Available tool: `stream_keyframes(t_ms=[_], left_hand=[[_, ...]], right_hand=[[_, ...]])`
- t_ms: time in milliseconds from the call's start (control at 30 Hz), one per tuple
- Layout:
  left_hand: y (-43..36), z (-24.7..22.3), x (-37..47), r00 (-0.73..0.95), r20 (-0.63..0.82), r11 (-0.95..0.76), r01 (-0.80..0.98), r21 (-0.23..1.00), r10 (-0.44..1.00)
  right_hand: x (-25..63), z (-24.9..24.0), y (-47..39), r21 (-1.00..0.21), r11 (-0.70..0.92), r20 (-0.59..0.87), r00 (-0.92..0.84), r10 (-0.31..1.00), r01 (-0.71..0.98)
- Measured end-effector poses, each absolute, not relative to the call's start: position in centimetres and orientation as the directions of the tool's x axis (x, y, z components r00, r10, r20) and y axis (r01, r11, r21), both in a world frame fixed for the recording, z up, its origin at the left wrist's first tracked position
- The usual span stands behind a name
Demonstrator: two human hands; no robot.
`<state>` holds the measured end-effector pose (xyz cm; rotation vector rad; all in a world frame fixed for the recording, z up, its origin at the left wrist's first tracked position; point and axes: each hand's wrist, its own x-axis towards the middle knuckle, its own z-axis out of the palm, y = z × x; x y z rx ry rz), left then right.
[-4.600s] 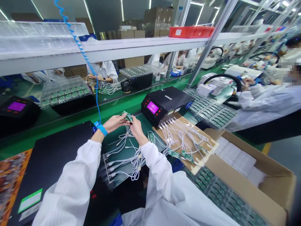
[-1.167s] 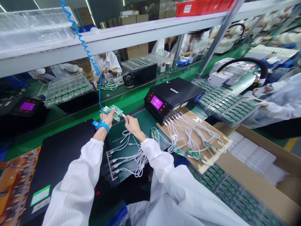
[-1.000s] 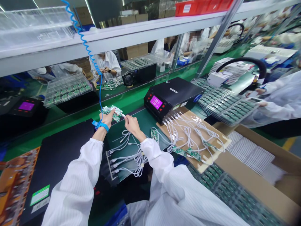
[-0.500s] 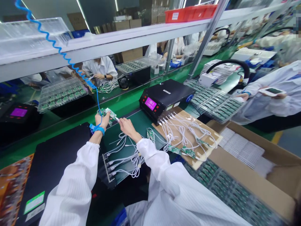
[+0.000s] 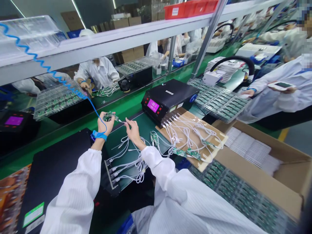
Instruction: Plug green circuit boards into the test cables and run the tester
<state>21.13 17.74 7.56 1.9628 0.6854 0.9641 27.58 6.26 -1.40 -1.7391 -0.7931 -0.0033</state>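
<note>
My left hand (image 5: pixel 104 126), with a blue wrist strap (image 5: pixel 99 135) and coiled cord on it, is closed around a green circuit board (image 5: pixel 110 116); whether it holds more than one board I cannot tell. At the board's right end a white cable (image 5: pixel 123 122) is pinched between the fingertips of my right hand (image 5: pixel 133 130). The plug seems to meet the board's edge, though the contact is too small to make out. Below my hands, several white cables (image 5: pixel 138 165) run from a metal connector strip (image 5: pixel 110 175) on the green mat.
A black tester (image 5: pixel 170 94) with a lit screen feeds white cables over a cardboard sheet (image 5: pixel 180 125) with boards. Board trays (image 5: pixel 221 100) and an open carton (image 5: pixel 258 182) stand right. A black case (image 5: pixel 58 169) lies left. A shelf (image 5: pixel 97 44) crosses above. Co-workers sit opposite and right.
The board in my left hand has turned, showing a darker, edge-on side. My right fingers have shifted back along the cable, away from the board. The whole view has moved slightly.
</note>
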Motion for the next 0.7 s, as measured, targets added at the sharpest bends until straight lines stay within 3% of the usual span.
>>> stream_keyframes(t_ms=[133,233,367,533,700], left_hand=[[17.4,7.0,21.1,0.694,0.376,-0.589,0.086,0.804,0.614],[17.5,6.6,21.2,0.730,0.382,-0.616,0.069,0.784,0.567],[17.8,6.5,21.2,0.688,0.512,-0.735,0.046,0.676,0.515],[18.0,6.5,21.4,0.593,0.681,-0.844,-0.002,0.536,0.430],[17.9,6.4,21.6,0.602,0.703,-0.859,-0.053,0.509,0.379]], right_hand=[[27.2,-1.3,5.9,-0.945,0.104,0.321,0.814,0.484,0.311],[26.8,-0.9,5.7,-0.948,0.133,0.318,0.842,0.436,0.289],[26.4,-0.1,5.9,-0.952,0.191,0.297,0.874,0.385,0.240],[26.2,1.0,6.7,-0.885,0.344,0.397,0.893,0.210,0.313],[25.9,1.9,7.7,-0.851,0.353,0.446,0.890,0.094,0.389]])
